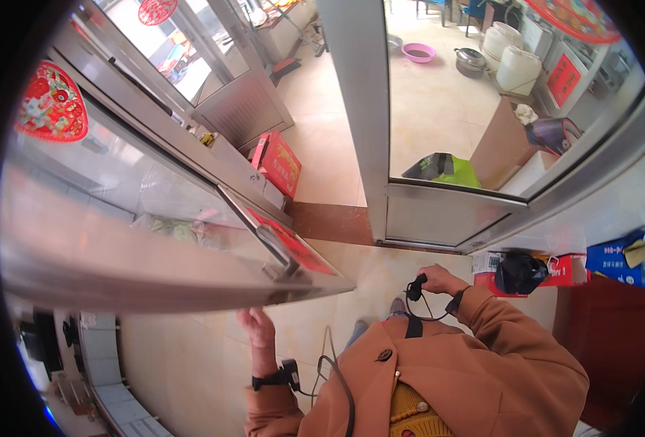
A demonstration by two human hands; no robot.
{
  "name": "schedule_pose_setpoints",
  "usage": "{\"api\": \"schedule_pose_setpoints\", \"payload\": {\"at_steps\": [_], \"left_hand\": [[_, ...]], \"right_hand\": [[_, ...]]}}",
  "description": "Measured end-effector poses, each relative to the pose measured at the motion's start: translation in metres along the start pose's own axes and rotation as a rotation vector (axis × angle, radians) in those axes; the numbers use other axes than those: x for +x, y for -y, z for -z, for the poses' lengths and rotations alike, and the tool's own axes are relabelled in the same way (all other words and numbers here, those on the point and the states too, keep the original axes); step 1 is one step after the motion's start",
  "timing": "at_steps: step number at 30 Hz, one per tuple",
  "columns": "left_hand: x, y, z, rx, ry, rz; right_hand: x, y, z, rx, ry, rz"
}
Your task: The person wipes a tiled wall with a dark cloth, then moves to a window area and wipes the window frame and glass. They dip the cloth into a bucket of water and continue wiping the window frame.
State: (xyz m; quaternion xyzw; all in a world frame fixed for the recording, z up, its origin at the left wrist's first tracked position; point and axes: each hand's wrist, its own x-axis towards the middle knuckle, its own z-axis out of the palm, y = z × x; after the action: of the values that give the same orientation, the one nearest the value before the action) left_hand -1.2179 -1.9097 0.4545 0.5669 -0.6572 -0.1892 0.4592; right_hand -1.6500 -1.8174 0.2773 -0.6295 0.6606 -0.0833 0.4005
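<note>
My left hand (258,330) is at the edge of an aluminium-framed glass door (153,284), which stands swung open on the left. Its fingertips meet the frame or pass behind it, so their grip is hidden. In my right hand (441,279) is a small black object (418,285) with a thin black cable (410,307) looping from it. Black straps with small devices circle both wrists. A red printed sheet (292,240) is fixed on the door, below its handle (279,248).
A brown threshold (330,221) crosses the doorway ahead. Beyond it stand a red box (279,164), a pink basin (418,53), a lidded pot (470,61) and white plastic jugs (519,68). To my right are a black bag (520,272), a blue bag (617,262) and a dark red cabinet (609,338).
</note>
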Motion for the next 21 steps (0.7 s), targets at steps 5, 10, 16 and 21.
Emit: {"api": "schedule_pose_setpoints", "payload": {"at_steps": [5,10,16,21], "left_hand": [[-0.064,0.075,0.022,-0.507,-0.462,0.439],[-0.107,0.130,0.037,-0.972,-0.478,0.908],[-0.108,0.193,0.113,-0.887,-0.356,0.821],[-0.093,0.233,0.148,-0.937,-0.650,0.779]], "right_hand": [[0.050,0.035,0.007,-0.060,0.113,0.134],[0.106,0.082,0.011,-0.071,0.170,0.178],[0.202,0.125,0.019,-0.069,0.297,0.092],[0.290,0.185,0.036,-0.483,0.263,0.080]]}}
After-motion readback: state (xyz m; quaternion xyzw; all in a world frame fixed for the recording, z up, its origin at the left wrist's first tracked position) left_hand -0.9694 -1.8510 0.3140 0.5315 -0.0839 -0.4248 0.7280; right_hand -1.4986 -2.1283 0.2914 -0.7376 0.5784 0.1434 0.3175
